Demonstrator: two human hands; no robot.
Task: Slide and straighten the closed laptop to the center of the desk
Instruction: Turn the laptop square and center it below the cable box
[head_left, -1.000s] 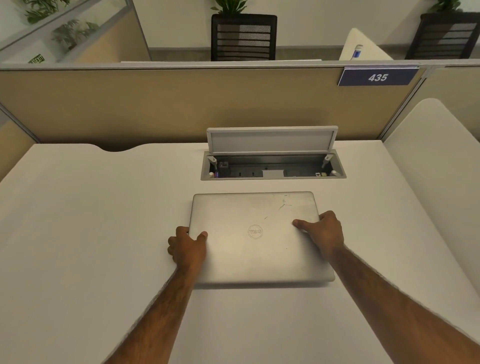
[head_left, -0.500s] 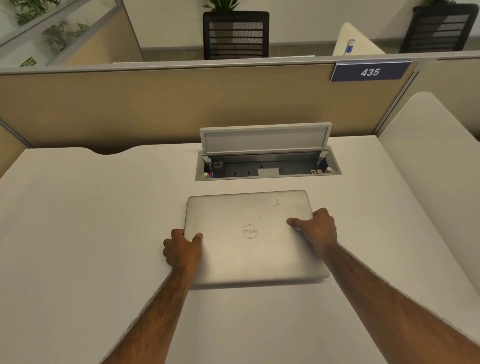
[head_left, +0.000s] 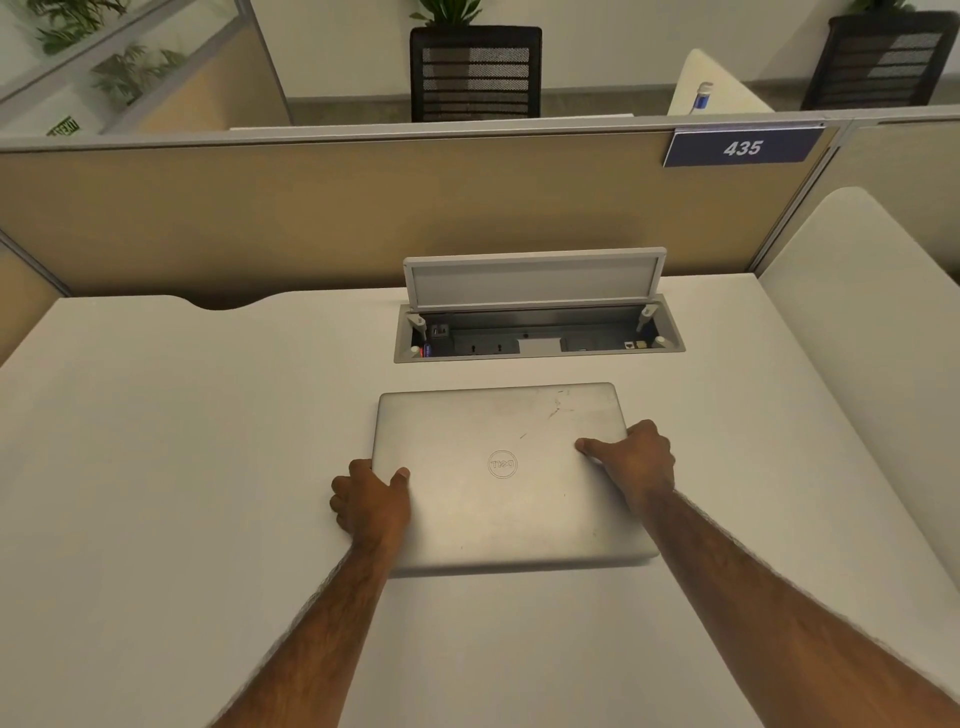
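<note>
A closed silver laptop with a round logo lies flat on the white desk, near its middle and roughly square to the desk's edges. My left hand grips the laptop's left edge, thumb on the lid and fingers curled down the side. My right hand holds the right edge the same way, thumb resting on top. Both forearms reach in from the bottom of the view.
Just behind the laptop an open cable box is sunk into the desk, its lid standing up. A tan partition with a blue "435" sign closes the back. Another white desk adjoins on the right.
The laptop and both hands hold nearly the same place on the desk. The view has shifted slightly, and the grip on both edges is unchanged.
</note>
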